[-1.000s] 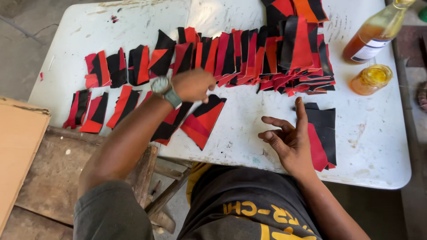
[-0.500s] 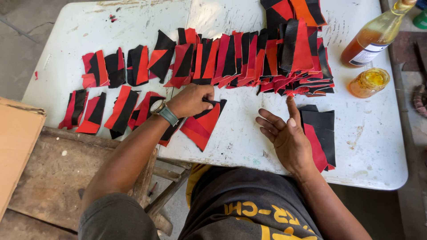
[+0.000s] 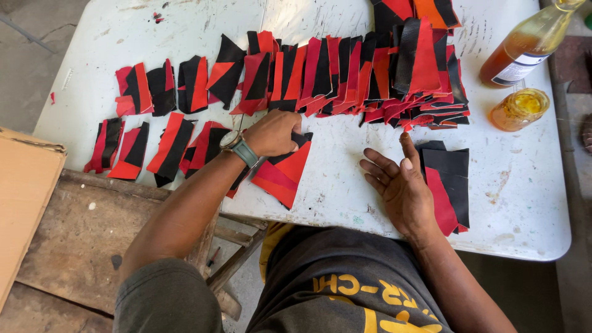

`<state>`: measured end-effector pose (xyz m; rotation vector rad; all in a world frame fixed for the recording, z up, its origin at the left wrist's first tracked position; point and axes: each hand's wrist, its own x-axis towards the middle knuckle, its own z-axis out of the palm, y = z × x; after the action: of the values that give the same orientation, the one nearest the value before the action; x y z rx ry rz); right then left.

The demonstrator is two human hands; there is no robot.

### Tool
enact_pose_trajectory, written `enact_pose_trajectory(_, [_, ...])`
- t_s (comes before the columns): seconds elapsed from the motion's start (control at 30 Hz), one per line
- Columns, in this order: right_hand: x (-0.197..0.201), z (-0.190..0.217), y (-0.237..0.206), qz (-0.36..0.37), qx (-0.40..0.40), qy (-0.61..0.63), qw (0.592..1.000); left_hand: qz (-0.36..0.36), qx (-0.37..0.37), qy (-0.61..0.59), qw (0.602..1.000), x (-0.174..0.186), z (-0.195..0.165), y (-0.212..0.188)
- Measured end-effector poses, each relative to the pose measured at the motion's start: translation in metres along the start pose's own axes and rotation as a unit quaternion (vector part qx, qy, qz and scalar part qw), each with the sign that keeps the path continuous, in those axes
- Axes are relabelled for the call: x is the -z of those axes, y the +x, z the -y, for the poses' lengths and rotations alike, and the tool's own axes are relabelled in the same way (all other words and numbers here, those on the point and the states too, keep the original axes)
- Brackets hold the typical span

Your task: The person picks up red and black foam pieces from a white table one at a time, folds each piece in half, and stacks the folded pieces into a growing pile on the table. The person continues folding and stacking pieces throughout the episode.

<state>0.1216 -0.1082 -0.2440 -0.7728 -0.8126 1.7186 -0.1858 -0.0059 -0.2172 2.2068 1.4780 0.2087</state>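
1. Left hand (image 3: 274,132) curled shut on a red-and-black piece (image 3: 285,174), pinning its upper corner to the white worktop (image 3: 345,185).
2. Piece spread below and right of those fingers, long axis slanting down toward the near edge.
3. Right hand (image 3: 401,188) flat, fingers splayed, empty, just beside a small stack (image 3: 449,188).
4. Left hand clearly nearer the piece.

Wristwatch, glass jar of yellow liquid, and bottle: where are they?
Wristwatch (image 3: 231,140), head view, on its round face.
Glass jar (image 3: 519,109), head view, on its yellow contents.
Bottle (image 3: 524,46), head view, on its amber body.
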Motion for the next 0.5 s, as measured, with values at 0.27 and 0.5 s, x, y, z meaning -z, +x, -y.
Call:
enact_pose_trajectory(0.27, [-0.008,-0.003,0.003,0.039,0.053,-0.130,0.989,-0.085,-0.093,-0.390,0.912,0.008,0.003,-0.021])
enact_pose_trajectory(0.5, [-0.019,0.016,0.000,0.008,0.149,-0.239,0.960,-0.159,-0.126,-0.520,0.830,-0.005,-0.018,-0.014])
